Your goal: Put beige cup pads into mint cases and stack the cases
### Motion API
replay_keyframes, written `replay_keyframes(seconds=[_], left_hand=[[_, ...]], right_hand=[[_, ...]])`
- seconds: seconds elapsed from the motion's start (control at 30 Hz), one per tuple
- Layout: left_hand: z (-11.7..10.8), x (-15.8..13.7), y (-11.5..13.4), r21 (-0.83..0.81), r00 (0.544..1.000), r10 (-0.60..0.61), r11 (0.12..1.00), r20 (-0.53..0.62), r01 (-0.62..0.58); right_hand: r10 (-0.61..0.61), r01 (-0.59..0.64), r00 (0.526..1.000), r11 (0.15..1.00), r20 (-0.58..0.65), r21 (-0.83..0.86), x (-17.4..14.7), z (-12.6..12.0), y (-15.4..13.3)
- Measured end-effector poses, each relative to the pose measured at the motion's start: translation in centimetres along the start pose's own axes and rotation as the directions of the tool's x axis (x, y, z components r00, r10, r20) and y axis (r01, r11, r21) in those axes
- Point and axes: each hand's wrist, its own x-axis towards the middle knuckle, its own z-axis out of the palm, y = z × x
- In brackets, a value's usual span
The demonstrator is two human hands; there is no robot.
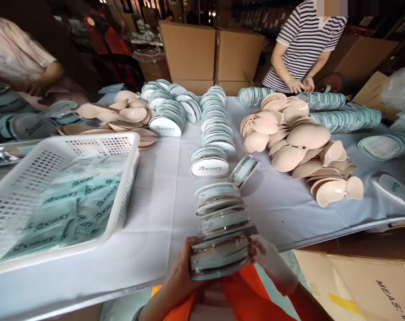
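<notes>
My left hand (185,266) is closed round the left side of an oval clear-and-teal package (221,257) at the table's front edge. On its right end are the closed fingers of my right hand (268,259). Ahead of it, similar packages (225,222) lean in a row. One package (244,170) is tipped to the right. Beyond stands a package with a white face lettered "beauty" (209,167), heading a long row that runs away from me. Skin-toned bra cups (299,136) are heaped to the right.
A white plastic basket (133,156) of teal printed packets (60,200) stands left. More bra cups (132,115) lie behind it. Across the table are a person in a striped shirt (303,40) and another person's arm (48,78). Cardboard boxes (189,53) stand behind; cardboard (363,276) lies front right.
</notes>
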Motion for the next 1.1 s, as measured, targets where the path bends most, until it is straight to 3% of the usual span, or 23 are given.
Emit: replay_keyframes(seconds=[0.07,0.2,0.3,0.37,0.4,0.43,0.5,0.53,0.57,0.63,0.7,0.77,0.8,0.83,0.9,1.0,1.03,1.07,1.1], left_hand=[[0.6,0.7,0.7,-0.037,0.997,-0.073,0.997,0.015,0.073],[0.2,1.5,0.8,-0.114,0.994,-0.087,0.989,0.068,0.094],[0.0,1.6,0.4,0.050,0.998,-0.012,0.999,0.055,0.009],[0.4,1.8,0.6,0.211,0.997,0.029,0.976,0.072,-0.044],[0.7,1.9,0.8,0.277,0.995,0.038,0.959,0.095,-0.063],[1.0,2.1,1.2,0.326,0.992,0.041,0.942,0.121,-0.079],[1.8,2.4,1.9,0.382,0.987,0.046,0.919,0.153,-0.102],[2.1,2.4,2.2,0.387,0.988,0.053,0.916,0.144,-0.106],[2.5,2.4,2.4,0.375,0.990,0.069,0.920,0.119,-0.110],[3.0,2.3,2.3,0.335,0.993,0.117,0.935,0.018,-0.116],[3.5,2.1,1.7,0.344,0.978,0.166,0.932,-0.125,-0.114],[3.9,2.0,0.8,0.420,0.946,0.224,0.901,-0.236,-0.108],[4.1,1.8,0.5,0.468,0.926,0.262,0.877,-0.273,-0.111],[4.2,1.7,0.3,0.515,0.903,0.310,0.848,-0.297,-0.122],[4.2,1.3,0.5,0.598,0.849,0.414,0.786,-0.327,-0.153],[4.0,0.8,2.3,0.697,0.766,0.564,0.682,-0.308,-0.222],[3.9,0.8,3.1,0.723,0.748,0.606,0.641,-0.271,-0.257],[4.0,0.9,3.8,0.746,0.733,0.644,0.595,-0.220,-0.299],[4.1,1.1,4.5,0.762,0.725,0.668,0.554,-0.168,-0.335]], right_hand=[[0.062,-0.063,0.998,0.995,0.017,0.077,0.5,0.2,0.3],[0.114,-0.127,0.966,0.991,0.234,0.040,1.4,-1.7,-1.1],[0.144,-0.070,0.921,0.976,0.362,-0.208,1.3,-2.5,-4.4],[0.149,0.027,0.913,0.906,0.379,-0.422,0.7,-0.9,-7.3],[0.122,0.108,0.921,0.832,0.370,-0.544,0.2,0.7,-8.8],[0.079,0.190,0.938,0.696,0.336,-0.693,-0.2,2.5,-10.1],[-0.145,0.380,0.924,0.263,0.353,-0.887,-1.0,6.3,-12.0],[-0.172,0.399,0.913,0.183,0.370,-0.898,-1.3,7.7,-12.4],[-0.193,0.471,0.873,0.096,0.448,-0.877,-1.4,8.5,-12.4],[-0.281,0.605,0.768,0.021,0.576,-0.796,-1.5,8.3,-11.3],[-0.521,0.690,0.579,-0.097,0.627,-0.717,-1.3,6.0,-9.0],[-0.743,0.661,0.350,-0.235,0.570,-0.712,-0.7,2.8,-6.3],[-0.788,0.635,0.283,-0.273,0.547,-0.723,-0.2,1.3,-5.2],[-0.799,0.635,0.260,-0.281,0.542,-0.719,0.4,-0.1,-4.5],[-0.791,0.678,0.325,-0.186,0.518,-0.711,2.0,-2.7,-4.6],[-0.789,0.644,0.469,0.000,0.395,-0.765,6.4,-6.2,-9.1],[-0.790,0.571,0.500,-0.008,0.356,-0.821,8.3,-7.3,-11.3],[-0.732,0.535,0.555,-0.050,0.395,-0.843,10.3,-8.2,-13.6],[-0.641,0.513,0.638,-0.059,0.427,-0.856,12.3,-8.8,-15.8]])
